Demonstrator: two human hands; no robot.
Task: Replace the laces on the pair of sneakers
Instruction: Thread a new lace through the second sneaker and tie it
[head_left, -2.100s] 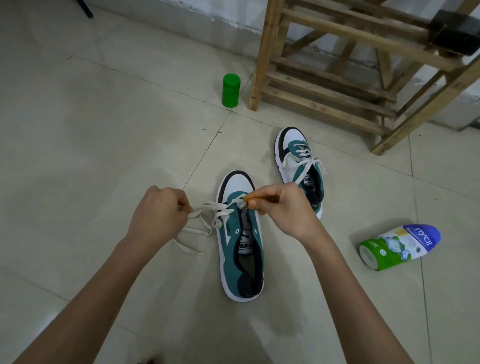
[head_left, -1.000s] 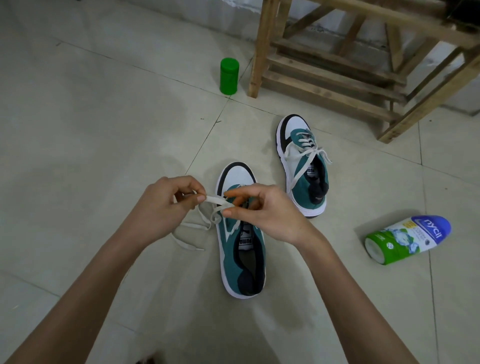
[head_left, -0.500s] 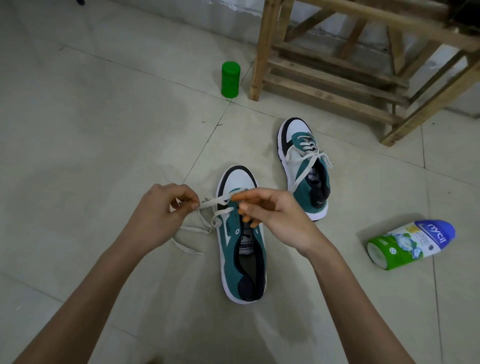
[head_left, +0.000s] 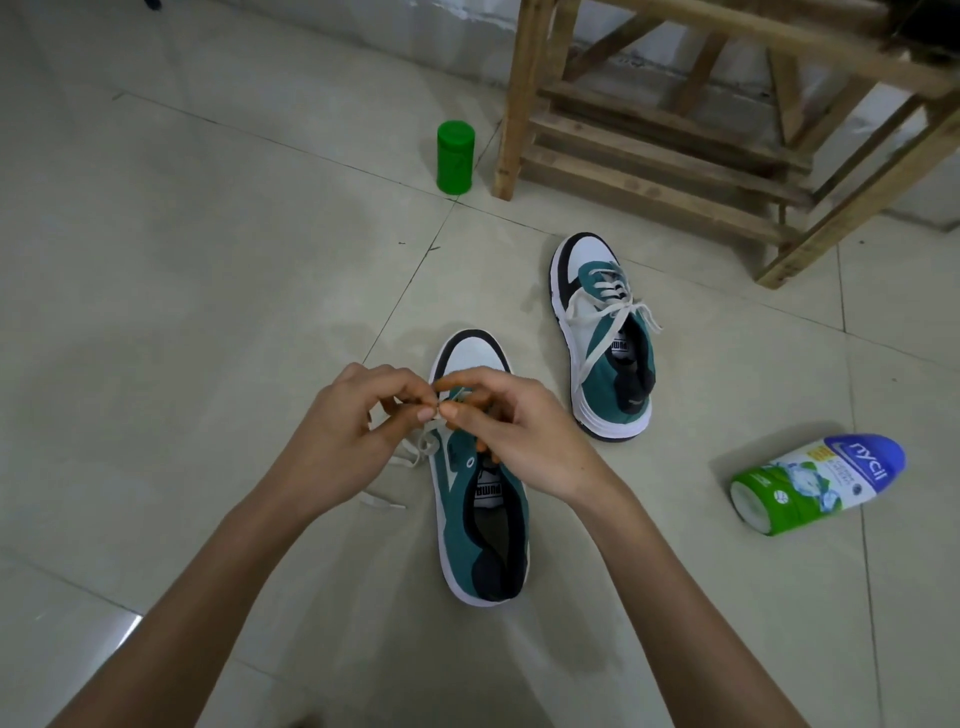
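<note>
Two teal, white and black sneakers lie on the tiled floor. The near sneaker points away from me, and its white lace trails loose off its left side. My left hand and my right hand meet above its front eyelets, fingertips touching, both pinching the same bit of lace. The lace's free end lies on the floor by my left wrist. My hands hide the eyelets. The far sneaker sits to the right and is laced with a white lace, its ends loose.
A green lidded jar stands beside the leg of a wooden rack at the back. A green and blue powder bottle lies on its side at the right. Pale floor tiles stretch away on the left.
My hands have come together over the near sneaker's front. The stretch of lace held taut between them earlier is now gathered at my fingertips.
</note>
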